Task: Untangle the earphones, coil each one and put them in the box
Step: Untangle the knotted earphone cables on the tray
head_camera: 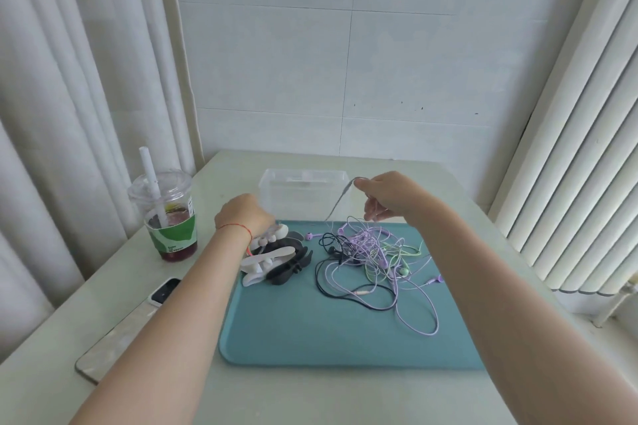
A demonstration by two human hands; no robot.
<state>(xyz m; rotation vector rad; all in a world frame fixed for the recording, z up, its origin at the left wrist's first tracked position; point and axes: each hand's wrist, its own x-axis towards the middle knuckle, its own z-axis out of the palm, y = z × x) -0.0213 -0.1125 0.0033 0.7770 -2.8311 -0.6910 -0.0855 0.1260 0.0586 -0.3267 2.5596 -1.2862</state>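
Right hand (pixel 390 197): raised above far edge of mat, thumb & fingertips pinching a purple cable strand (pixel 340 200); strand runs down from pinch into the tangle.
Left hand (pixel 245 217): lowered at far-left corner of mat, back of hand to camera, on the white/black winders; fingers hidden, grip cannot be told. Red string (pixel 234 228) round wrist.
Earphones (pixel 366 252): tangled heap, purple, green & black cables mixed, on right half of mat; purple loops trail twd near-right side. Not coiled, not in box.
Box (pixel 303 193): clear plastic, no lid on, on bench just beyond mat's far edge, between the two hands. Contents unclear.
Winders (pixel 272 259): white & black pcs heaped on mat's left side, beside tangle, apart from it.
Mat (pixel 310 331): teal, rounded corners, flat on bench.
Bench (pixel 172 390): pale top.
Cup (pixel 165 214): clear lidded drink w/ straw, green sleeve, dark red liquid; far-left of bench, off mat.
Phone (pixel 138 324): lies left of mat, under left forearm's line.
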